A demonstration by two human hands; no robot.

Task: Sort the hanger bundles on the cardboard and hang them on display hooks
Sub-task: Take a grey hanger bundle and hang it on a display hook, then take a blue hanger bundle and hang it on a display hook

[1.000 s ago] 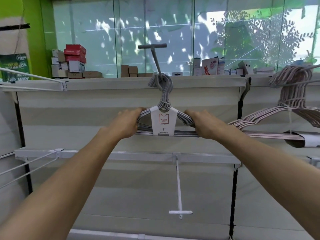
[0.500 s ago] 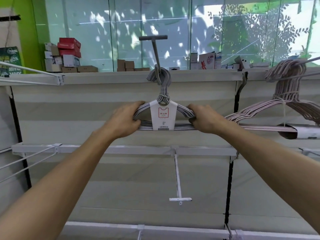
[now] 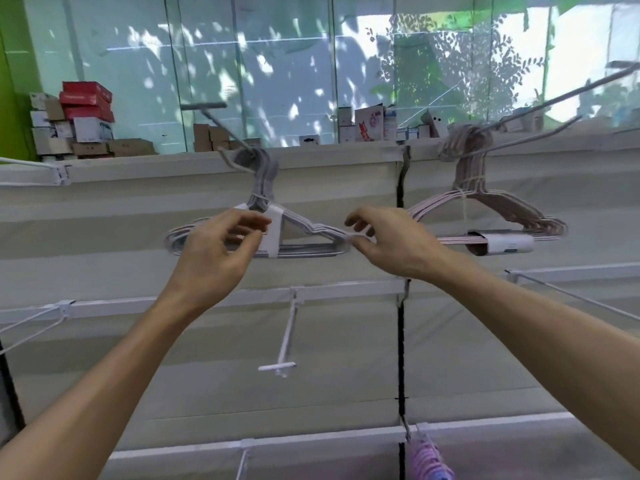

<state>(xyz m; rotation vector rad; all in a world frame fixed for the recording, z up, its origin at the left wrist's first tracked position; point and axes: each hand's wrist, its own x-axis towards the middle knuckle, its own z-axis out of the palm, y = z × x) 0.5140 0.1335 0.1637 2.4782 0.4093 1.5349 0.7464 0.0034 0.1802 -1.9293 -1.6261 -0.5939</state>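
Note:
A grey hanger bundle (image 3: 311,237) with a white paper label hangs from a display hook (image 3: 221,124) on the top rail, turned at an angle. My left hand (image 3: 214,254) hovers in front of its left half with fingers loosely curled and holds nothing. My right hand (image 3: 384,240) is at the bundle's right tip, fingers relaxed and spread, the thumb just by the tip. A pink hanger bundle (image 3: 485,209) with a rolled label hangs on the neighbouring hook (image 3: 554,102) to the right.
A bare white hook (image 3: 285,341) sticks out from the middle rail below my hands. Wire arms jut out at the far left and right. A purple bundle (image 3: 429,459) hangs at the bottom. Boxes (image 3: 86,119) stand on the shelf top by the window.
Both hands gripped the grey bundle's shoulders before; now they have let go and drawn slightly back. The bundle hangs from the hook and has swung to an angle.

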